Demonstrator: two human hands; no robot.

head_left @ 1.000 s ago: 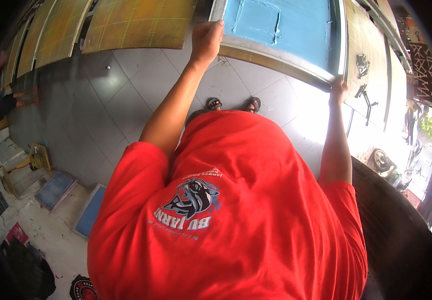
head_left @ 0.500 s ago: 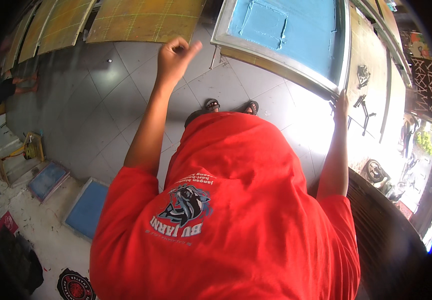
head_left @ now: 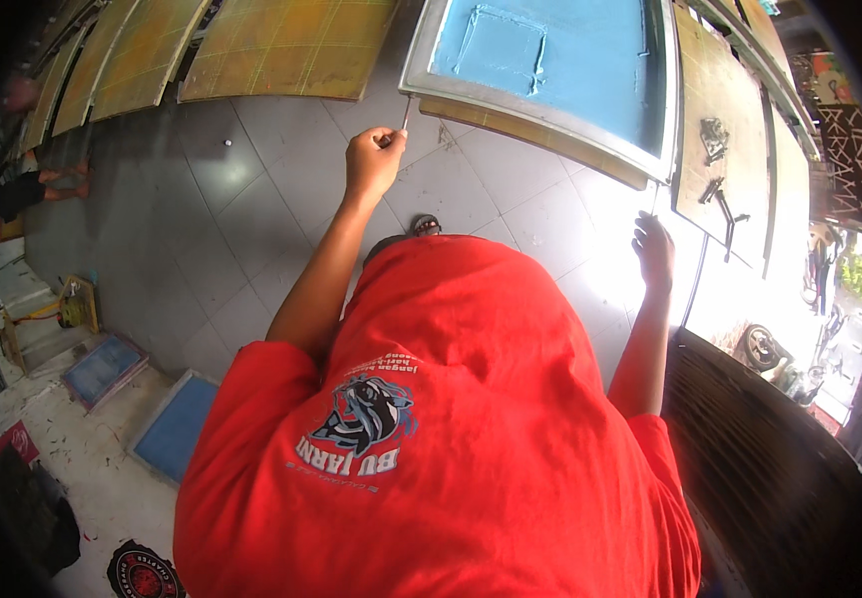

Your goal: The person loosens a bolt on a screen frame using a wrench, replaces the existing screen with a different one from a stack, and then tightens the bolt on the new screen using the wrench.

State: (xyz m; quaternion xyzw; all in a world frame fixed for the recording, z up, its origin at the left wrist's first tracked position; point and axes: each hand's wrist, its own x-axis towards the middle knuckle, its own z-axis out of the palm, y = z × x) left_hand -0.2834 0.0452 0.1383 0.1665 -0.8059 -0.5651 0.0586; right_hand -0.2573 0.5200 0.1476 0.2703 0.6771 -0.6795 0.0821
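A screen-printing frame [head_left: 550,110] with a metal rim and blue mesh [head_left: 590,60] lies ahead of me; a raised rectangular outline marks its mesh. My left hand [head_left: 373,164] is closed around the lower end of a thin metal rod [head_left: 408,112] at the frame's near left corner. Below the near right corner, my right hand [head_left: 654,251] hangs open with its fingers apart, close to another thin rod [head_left: 656,195] and apart from the rim. Under the frame shows the edge of a yellowish board [head_left: 530,137].
Yellowish boards [head_left: 291,50] line the far left, and a pale board [head_left: 720,149] carries dark metal clamp parts [head_left: 718,204] on the right. Blue screens [head_left: 176,424] lie at lower left. A dark slatted surface [head_left: 750,448] stands right. Someone's bare legs [head_left: 64,182] show far left.
My left hand has come forward and closed on the rod at the near left corner. My right hand has left the frame's near right corner, and its fingers have spread.
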